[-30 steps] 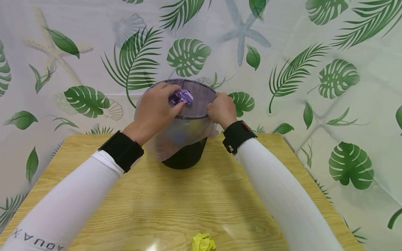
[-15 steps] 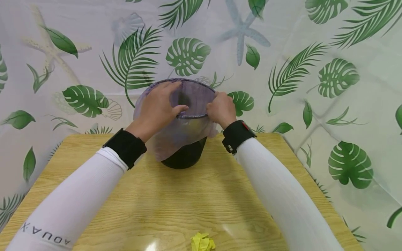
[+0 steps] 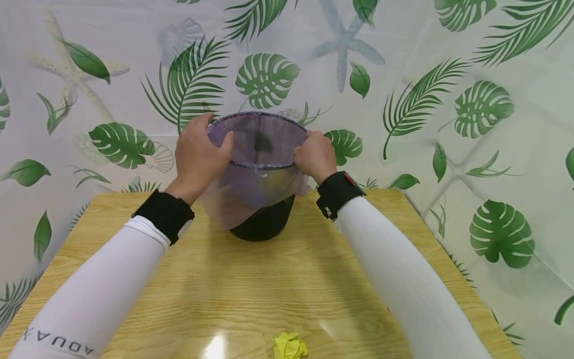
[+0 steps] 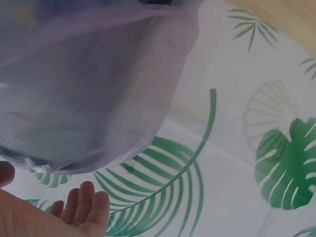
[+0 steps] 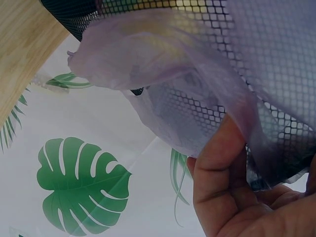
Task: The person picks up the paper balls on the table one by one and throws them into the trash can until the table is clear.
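Note:
A black mesh wastebasket (image 3: pixel 262 224) stands at the back of the table, its mouth leaning toward me. A translucent purple bin bag (image 3: pixel 244 194) lines it and folds down over the outside of the rim. My right hand (image 3: pixel 316 155) grips the right side of the rim; in the right wrist view its fingers (image 5: pixel 217 168) curl over bag and mesh. My left hand (image 3: pixel 199 152) is at the left side of the rim, thumb and fingers spread. The left wrist view has its relaxed fingers (image 4: pixel 86 205) just off the bag's edge. Colours inside show blurred through the bag.
A crumpled yellow paper ball (image 3: pixel 290 345) lies at the table's near edge. Behind the wood-grain table (image 3: pixel 251 284) hangs a white cloth (image 3: pixel 412 45) printed with leaves, shells and starfish, close behind the wastebasket.
My left hand held a crumpled purple paper over the wastebasket's mouth, let it go there, and moved left to the rim. My right hand stays on the rim.

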Demonstrator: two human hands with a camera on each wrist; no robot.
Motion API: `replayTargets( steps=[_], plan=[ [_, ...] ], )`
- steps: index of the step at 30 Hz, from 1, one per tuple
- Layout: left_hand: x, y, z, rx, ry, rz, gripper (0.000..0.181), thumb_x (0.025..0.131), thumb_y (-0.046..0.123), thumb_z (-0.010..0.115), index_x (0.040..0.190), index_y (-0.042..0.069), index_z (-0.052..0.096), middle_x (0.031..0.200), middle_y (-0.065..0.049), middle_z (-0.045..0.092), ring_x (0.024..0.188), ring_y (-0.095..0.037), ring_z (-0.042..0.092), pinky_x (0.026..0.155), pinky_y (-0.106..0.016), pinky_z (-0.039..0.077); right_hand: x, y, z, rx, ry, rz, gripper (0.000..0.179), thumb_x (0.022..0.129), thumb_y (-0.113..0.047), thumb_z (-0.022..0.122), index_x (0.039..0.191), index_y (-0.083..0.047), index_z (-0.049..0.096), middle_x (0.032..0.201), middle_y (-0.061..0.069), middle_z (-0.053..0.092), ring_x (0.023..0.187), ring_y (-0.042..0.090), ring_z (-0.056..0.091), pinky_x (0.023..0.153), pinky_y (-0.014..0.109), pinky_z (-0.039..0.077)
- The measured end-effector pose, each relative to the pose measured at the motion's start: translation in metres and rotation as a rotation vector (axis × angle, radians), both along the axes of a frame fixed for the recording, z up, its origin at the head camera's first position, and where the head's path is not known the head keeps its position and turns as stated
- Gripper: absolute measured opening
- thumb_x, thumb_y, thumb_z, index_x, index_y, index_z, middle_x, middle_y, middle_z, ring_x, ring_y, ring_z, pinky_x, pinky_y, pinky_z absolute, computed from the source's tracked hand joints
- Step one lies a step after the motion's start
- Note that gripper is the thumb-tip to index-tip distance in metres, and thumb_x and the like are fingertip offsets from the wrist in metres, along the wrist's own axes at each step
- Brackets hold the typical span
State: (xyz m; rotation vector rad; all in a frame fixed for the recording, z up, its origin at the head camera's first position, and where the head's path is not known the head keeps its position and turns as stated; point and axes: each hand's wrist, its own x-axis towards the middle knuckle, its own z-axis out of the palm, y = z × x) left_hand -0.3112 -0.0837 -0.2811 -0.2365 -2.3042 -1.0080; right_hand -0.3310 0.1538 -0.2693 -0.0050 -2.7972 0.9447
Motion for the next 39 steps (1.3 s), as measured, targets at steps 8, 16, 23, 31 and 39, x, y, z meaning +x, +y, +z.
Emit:
replayTargets(
  steps=[8, 16, 23, 31, 39],
  plan=[
    [-0.007, -0.011, -0.011, 0.103, -0.19, 0.053, 0.06, 0.098, 0.03, 0.059, 0.147, -0.004, 0.05, 0.142, -0.023, 0.057, 0.13, -0.039, 0.053, 0.102, -0.053, 0.044, 0.0, -0.004, 0.001, 0.005, -0.008, 0.006, 0.012, 0.095, -0.005, 0.047, 0.095, -0.004, 0.059, 0.071, 0.01, 0.055, 0.061, 0.025, 0.056, 0.058, 0.036, 0.043],
    [-0.014, -0.007, -0.015, 0.191, -0.23, 0.079, 0.042, 0.091, 0.017, 0.046, 0.123, 0.001, 0.069, 0.112, -0.02, 0.068, 0.092, -0.032, 0.058, 0.075, -0.042, 0.04, 0.003, -0.005, 0.001, -0.014, 0.003, 0.026, 0.01, 0.096, -0.004, 0.047, 0.093, -0.005, 0.057, 0.07, 0.011, 0.054, 0.06, 0.026, 0.055, 0.059, 0.037, 0.043],
    [-0.016, -0.005, -0.018, 0.211, -0.236, 0.102, 0.054, 0.09, 0.015, 0.046, 0.14, 0.009, 0.064, 0.129, -0.017, 0.068, 0.099, -0.033, 0.062, 0.079, -0.045, 0.043, 0.001, -0.003, -0.001, -0.036, 0.004, 0.053, 0.04, 0.095, -0.002, 0.046, 0.132, 0.001, 0.061, 0.062, 0.009, 0.054, 0.054, 0.023, 0.052, 0.058, 0.037, 0.041],
    [-0.019, -0.003, -0.017, 0.233, -0.259, 0.129, 0.051, 0.091, 0.018, 0.048, 0.138, 0.01, 0.067, 0.125, -0.015, 0.07, 0.097, -0.031, 0.063, 0.078, -0.044, 0.044, -0.002, 0.005, -0.004, -0.125, -0.016, 0.102, 0.06, 0.099, -0.009, 0.043, 0.159, -0.005, 0.036, 0.059, 0.004, 0.047, 0.048, 0.017, 0.034, 0.057, 0.036, 0.034],
    [-0.02, 0.002, -0.016, 0.246, -0.266, 0.128, 0.048, 0.092, 0.02, 0.051, 0.136, 0.011, 0.069, 0.126, -0.014, 0.07, 0.101, -0.03, 0.063, 0.081, -0.046, 0.047, -0.002, 0.017, -0.002, -0.202, -0.042, 0.112, 0.059, 0.102, -0.03, 0.045, 0.158, -0.011, 0.04, 0.141, 0.016, 0.056, 0.115, 0.03, 0.054, 0.089, 0.042, 0.037]
  ],
)
